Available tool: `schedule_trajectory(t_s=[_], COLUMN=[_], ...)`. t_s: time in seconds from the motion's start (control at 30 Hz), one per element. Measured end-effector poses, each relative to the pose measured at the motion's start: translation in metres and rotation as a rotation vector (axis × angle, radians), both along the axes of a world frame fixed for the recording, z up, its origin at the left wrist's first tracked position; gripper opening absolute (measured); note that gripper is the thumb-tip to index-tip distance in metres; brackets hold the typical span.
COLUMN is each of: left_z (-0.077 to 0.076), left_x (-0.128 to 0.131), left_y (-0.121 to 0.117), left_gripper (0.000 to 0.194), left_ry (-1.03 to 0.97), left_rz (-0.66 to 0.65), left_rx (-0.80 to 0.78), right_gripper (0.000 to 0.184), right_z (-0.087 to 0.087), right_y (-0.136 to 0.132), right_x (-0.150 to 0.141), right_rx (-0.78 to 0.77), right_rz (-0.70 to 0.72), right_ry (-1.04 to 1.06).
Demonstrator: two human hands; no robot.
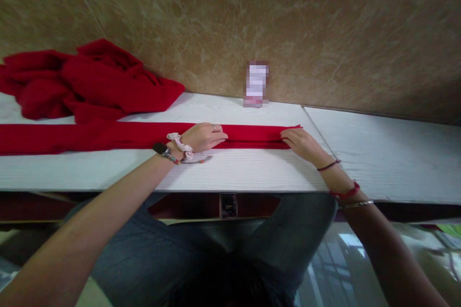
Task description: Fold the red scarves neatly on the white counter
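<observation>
Left hand (203, 137) and right hand (301, 144) pinch a folded red strip (126, 135), the left at its fold, the right at its right end. Under the strip lies a white table (237, 172); beyond its left part, crumpled cloth (104, 84); beyond its right part, a blurred item (256, 84), then a tan wall (230, 19).

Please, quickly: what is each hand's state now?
Left hand: fingers together on the red strip; grip cannot be told.
Right hand: fingers bent on the strip's right end; grip also unclear.
</observation>
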State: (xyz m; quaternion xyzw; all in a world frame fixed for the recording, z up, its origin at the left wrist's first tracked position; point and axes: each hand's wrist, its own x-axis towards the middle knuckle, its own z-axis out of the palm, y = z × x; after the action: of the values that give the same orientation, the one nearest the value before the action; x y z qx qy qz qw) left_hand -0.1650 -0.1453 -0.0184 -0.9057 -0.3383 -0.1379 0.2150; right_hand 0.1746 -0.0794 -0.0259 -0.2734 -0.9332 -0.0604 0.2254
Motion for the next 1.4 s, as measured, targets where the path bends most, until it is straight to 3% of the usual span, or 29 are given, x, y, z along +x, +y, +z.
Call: schedule_trajectory(t_s=[0.2,0.37,0.6,0.8,0.97,1.17,1.3,1.4], left_z=[0.000,0.001,0.000,0.001,0.000,0.001,-0.001,-0.008], left_x=[0.001,0.003,0.006,0.006,0.008,0.008,0.008,0.008], left_y=[-0.001,-0.003,-0.003,-0.004,-0.004,-0.005,-0.004,0.000], left_gripper=[0.029,0.030,0.026,0.028,0.021,0.019,0.034,0.047], left_ry=[0.001,0.000,-0.018,-0.034,0.034,0.016,-0.042,-0.001], left_rz=[-0.045,-0.025,-0.012,-0.001,0.020,0.067,0.059,0.042], left_rx=[-0.058,-0.052,-0.106,-0.092,-0.171,-0.232,-0.276,-0.340], right_gripper=[0.023,0.022,0.021,0.019,0.016,0.011,0.018,0.028], right_z=[-0.001,0.001,0.001,0.004,0.004,0.001,0.005,0.007], right_y=[0.002,0.001,0.001,0.000,0.000,0.002,-0.002,-0.008], right_x=[0.003,0.004,0.004,0.005,0.006,0.011,0.003,-0.023], right_rx=[-0.056,-0.059,-0.138,-0.103,-0.204,-0.226,-0.179,-0.133], right_rz=[0.022,0.016,0.085,0.024,0.127,0.119,0.083,0.076], right_ry=[0.012,0.082,-0.056,0.076,0.003,0.027,0.093,0.120])
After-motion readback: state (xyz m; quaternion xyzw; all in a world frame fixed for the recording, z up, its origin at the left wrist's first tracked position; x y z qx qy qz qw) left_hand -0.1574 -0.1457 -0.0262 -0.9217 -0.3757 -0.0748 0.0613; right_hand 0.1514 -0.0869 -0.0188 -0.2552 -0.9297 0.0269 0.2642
